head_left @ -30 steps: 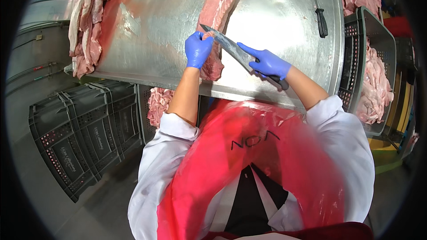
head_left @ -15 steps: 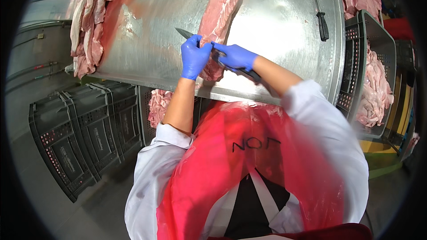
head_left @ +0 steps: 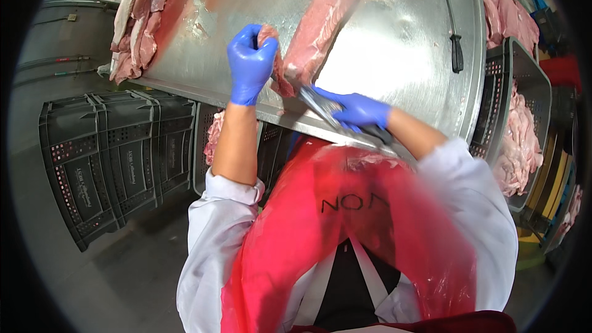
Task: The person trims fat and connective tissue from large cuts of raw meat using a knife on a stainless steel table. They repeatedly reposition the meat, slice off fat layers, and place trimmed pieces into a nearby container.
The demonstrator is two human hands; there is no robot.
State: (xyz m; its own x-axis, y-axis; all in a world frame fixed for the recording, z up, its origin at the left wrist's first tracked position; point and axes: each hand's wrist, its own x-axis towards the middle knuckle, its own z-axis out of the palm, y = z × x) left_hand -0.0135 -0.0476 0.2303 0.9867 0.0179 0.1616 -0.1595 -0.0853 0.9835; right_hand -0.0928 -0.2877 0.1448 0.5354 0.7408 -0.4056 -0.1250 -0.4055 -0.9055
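Observation:
A long pink piece of meat [head_left: 328,12] lies lengthwise on the steel worktop [head_left: 407,86]. My left hand [head_left: 249,61], in a blue glove, grips a strip of trimmed meat [head_left: 277,74] just left of the loin's near end. My right hand [head_left: 357,111], also gloved, is closed on a knife [head_left: 317,103], whose blade lies low at that near end, by the lower part of the strip. A thin sharpening rod with a black handle [head_left: 456,52] rests on the right of the worktop.
Pale meat strips [head_left: 139,18] are heaped at the worktop's left end. Crates [head_left: 114,163] stand below left; another holding meat [head_left: 191,160] is under the front edge. At the right are a crate of trimmings [head_left: 518,135] and more cuts [head_left: 509,12].
My left hand has moved left and up, lifting the strip away from the loin. The knife and my right hand have moved down toward the worktop's near edge.

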